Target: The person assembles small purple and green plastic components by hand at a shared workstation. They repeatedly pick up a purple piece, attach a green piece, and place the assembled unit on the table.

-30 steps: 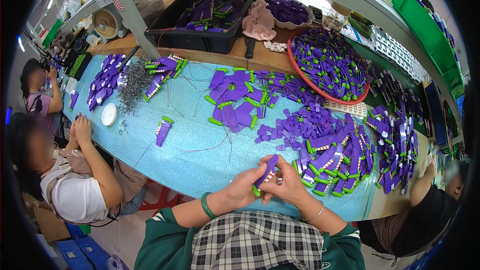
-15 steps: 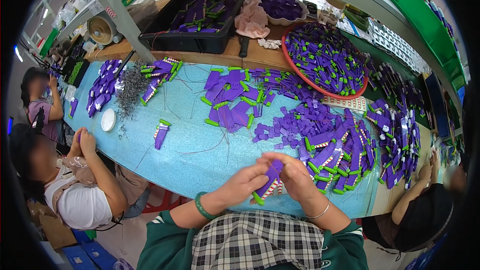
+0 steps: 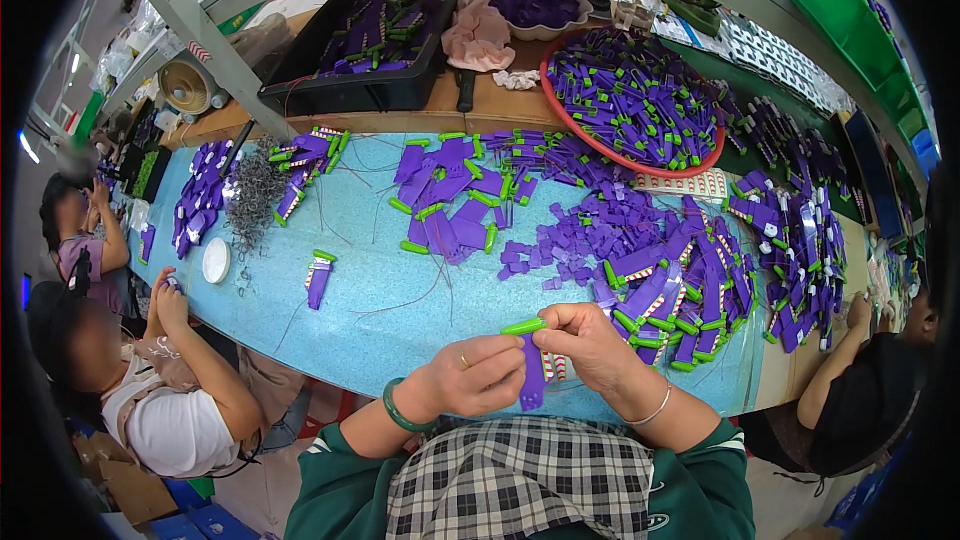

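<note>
Left grip [image 3: 478, 377]: grasping the purple piece; back of hand toward the camera, fingers curled, fingertips at the upper part of the piece.
Right grip [image 3: 590, 348]: grasping the same piece; thumb and forefinger pinched together just below its green end.
Purple piece [image 3: 532, 386]: between the two hands, above the near side of the worktop; green end uppermost, body hanging downward, red-and-white stripes along its right side.
Forearms: raised from the lower edge and angled inward; green bangle [image 3: 396, 406] on the left wrist, silver bangle [image 3: 655, 408] on the right.
Worktop [image 3: 400, 340]: light blue; a pile of purple and green pieces [image 3: 690, 305] lies beyond and to the right of the right hand.
Single striped piece [image 3: 317, 285]: lying on the worktop, well apart from the left hand.
</note>
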Demonstrator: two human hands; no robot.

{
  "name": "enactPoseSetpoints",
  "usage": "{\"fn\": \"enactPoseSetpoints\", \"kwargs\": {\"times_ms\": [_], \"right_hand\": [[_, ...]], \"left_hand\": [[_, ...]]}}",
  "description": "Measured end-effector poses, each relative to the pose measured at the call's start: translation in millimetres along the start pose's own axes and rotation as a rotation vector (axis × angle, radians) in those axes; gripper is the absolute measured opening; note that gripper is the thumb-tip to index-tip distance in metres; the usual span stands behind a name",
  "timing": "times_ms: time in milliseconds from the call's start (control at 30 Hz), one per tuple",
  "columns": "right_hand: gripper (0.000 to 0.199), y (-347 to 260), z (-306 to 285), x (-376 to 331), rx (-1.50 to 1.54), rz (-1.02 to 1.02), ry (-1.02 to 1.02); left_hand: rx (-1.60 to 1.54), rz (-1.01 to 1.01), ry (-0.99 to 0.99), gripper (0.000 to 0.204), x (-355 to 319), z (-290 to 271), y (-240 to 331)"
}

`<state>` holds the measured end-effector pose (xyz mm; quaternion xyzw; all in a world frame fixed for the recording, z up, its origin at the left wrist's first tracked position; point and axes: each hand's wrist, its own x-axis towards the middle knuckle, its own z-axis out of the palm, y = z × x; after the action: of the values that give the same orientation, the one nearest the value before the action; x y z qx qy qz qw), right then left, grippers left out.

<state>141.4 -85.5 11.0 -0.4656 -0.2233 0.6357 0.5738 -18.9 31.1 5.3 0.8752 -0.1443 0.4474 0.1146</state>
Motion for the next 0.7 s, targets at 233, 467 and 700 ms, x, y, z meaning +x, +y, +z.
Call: {"fn": "enactPoseSetpoints", "kwargs": {"times_ms": [233,467,700], "right_hand": [[0.025,6,12,-3,0.125,0.179,-0.051],[0.036,11,-6,-31,-0.03,0.267,-0.27],[0.017,6,-30,-22,-0.18,-0.159,0.1]], "left_hand": [[-0.012,0.005,-0.019,0.021,-1,-5,6],[-0.026,-0.079,-0.025,0.012,5,-2,5],[-1.204,-1.419,0.029,0.014,1,9,16]]}}
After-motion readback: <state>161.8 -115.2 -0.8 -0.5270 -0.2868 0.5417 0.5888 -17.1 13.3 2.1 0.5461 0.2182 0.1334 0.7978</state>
